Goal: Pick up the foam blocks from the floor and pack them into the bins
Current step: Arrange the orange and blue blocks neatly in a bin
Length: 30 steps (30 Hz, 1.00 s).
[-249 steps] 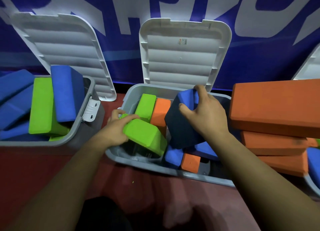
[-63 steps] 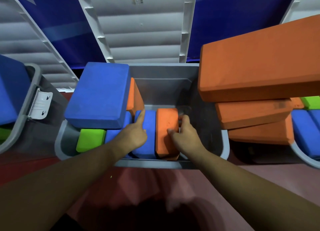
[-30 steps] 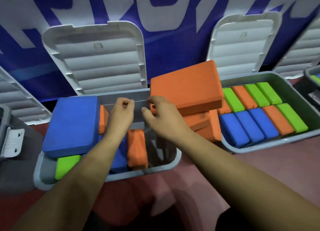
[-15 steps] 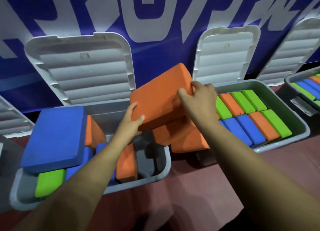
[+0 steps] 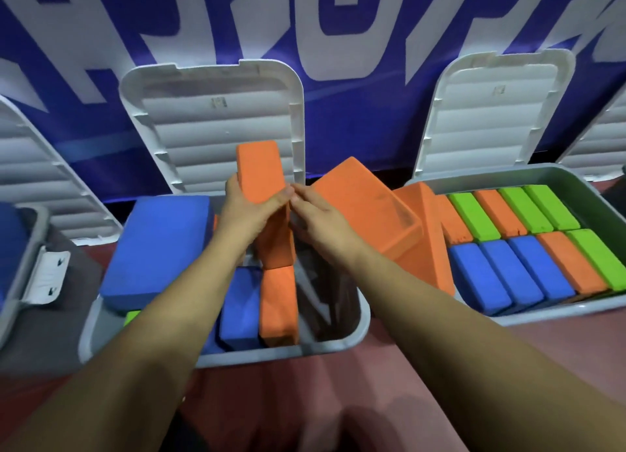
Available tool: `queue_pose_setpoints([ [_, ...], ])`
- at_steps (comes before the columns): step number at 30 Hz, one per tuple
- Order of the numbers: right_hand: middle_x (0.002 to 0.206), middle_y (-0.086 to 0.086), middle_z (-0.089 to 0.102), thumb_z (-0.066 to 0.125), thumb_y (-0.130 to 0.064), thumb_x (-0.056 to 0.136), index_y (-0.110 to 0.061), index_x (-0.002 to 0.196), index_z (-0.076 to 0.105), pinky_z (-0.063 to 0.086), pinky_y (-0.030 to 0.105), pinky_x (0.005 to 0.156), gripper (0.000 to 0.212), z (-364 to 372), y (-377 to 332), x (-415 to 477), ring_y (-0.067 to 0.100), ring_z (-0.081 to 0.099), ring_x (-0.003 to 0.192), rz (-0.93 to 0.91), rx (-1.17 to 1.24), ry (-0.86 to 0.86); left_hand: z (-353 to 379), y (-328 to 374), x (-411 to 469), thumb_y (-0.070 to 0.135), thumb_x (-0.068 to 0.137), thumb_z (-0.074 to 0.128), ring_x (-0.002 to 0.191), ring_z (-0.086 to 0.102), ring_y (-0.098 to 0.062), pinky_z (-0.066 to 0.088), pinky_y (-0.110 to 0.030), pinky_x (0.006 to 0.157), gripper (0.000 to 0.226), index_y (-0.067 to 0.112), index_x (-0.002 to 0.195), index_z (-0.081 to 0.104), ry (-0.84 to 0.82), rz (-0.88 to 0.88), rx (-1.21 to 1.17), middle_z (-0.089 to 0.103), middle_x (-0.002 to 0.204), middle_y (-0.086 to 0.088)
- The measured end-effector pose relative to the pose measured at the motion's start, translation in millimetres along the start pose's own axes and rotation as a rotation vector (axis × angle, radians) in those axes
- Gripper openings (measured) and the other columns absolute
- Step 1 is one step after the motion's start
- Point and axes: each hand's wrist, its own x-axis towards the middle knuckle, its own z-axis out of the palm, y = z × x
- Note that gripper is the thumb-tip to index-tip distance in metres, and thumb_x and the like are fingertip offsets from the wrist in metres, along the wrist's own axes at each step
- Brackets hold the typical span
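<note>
My left hand [image 5: 249, 216] grips a tall orange foam block [image 5: 260, 172], held on edge above the middle grey bin [image 5: 338, 343]. My right hand [image 5: 321, 224] lies against the block's right side with fingers nearly straight. Inside this bin an orange block [image 5: 278, 311] and a blue block [image 5: 240, 309] stand on edge, and a large blue block [image 5: 159, 248] lies across its left rim. Two more orange blocks [image 5: 369, 202] lean between this bin and the right one.
The right bin [image 5: 555, 311] holds rows of blue, orange and green blocks. Each bin's white lid [image 5: 210, 126] stands open against the blue banner wall. A further bin [image 5: 23, 289] sits at the left edge. Red floor lies in front of the bins.
Both hands lifted the top orange block off the leaning pile, turned it upright and carried it left over the middle bin. The camera view swung slightly left.
</note>
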Motion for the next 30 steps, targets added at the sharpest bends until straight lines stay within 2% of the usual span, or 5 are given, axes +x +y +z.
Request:
queue_pose_setpoints([
  [5, 0.135, 0.013, 0.057, 0.059, -0.021, 0.093, -0.008, 0.141, 0.046, 0.038, 0.036, 0.105, 0.052, -34, -8, -14, 0.029, 0.051, 0.126, -0.350, -0.709, 0.456, -16, -1, 12, 0.034, 0.077, 0.080, 0.105, 0.064, -0.020, 0.050, -0.026, 0.085, 0.059, 0.022, 0.128, 0.053, 0.132, 0.072, 0.244, 0.067, 0.114, 0.000],
  [8, 0.139, 0.021, 0.045, 0.069, -0.047, 0.081, -0.002, 0.146, 0.033, 0.032, 0.050, 0.109, 0.087, -70, 16, -21, 0.040, 0.040, 0.130, -0.029, -1.083, 0.829, -19, -7, 5, 0.033, 0.079, 0.075, 0.108, 0.061, -0.024, 0.044, -0.028, 0.085, 0.058, 0.024, 0.131, 0.053, 0.190, 0.157, 0.341, 0.065, 0.120, -0.002],
  [18, 0.120, 0.027, 0.049, 0.069, -0.066, 0.075, -0.005, 0.121, 0.043, 0.033, 0.047, 0.100, 0.081, -91, 64, -28, 0.044, 0.046, 0.113, 0.210, -0.974, 0.817, -25, -42, -4, 0.041, 0.078, 0.072, 0.120, 0.053, -0.028, 0.047, -0.040, 0.096, 0.082, 0.024, 0.148, 0.032, 0.164, 0.174, 0.442, 0.054, 0.136, -0.008],
  [24, 0.110, 0.012, 0.040, 0.080, -0.031, 0.075, -0.009, 0.110, 0.040, 0.046, 0.043, 0.087, 0.058, -65, 39, -27, 0.040, 0.053, 0.094, -0.143, -0.670, 0.646, -36, -67, -8, 0.036, 0.080, 0.073, 0.127, 0.048, -0.032, 0.042, -0.044, 0.105, 0.087, 0.017, 0.151, 0.027, 0.180, 0.094, 0.414, 0.047, 0.142, -0.013],
  [30, 0.100, 0.015, 0.055, 0.077, -0.038, 0.076, -0.004, 0.108, 0.044, 0.041, 0.039, 0.079, 0.057, -26, -10, 10, 0.036, 0.052, 0.097, -0.393, -0.714, 0.677, -43, -77, -11, 0.027, 0.090, 0.067, 0.130, 0.043, -0.022, 0.025, -0.016, 0.102, 0.070, 0.035, 0.151, 0.033, 0.127, 0.182, 0.450, 0.033, 0.145, -0.010],
])
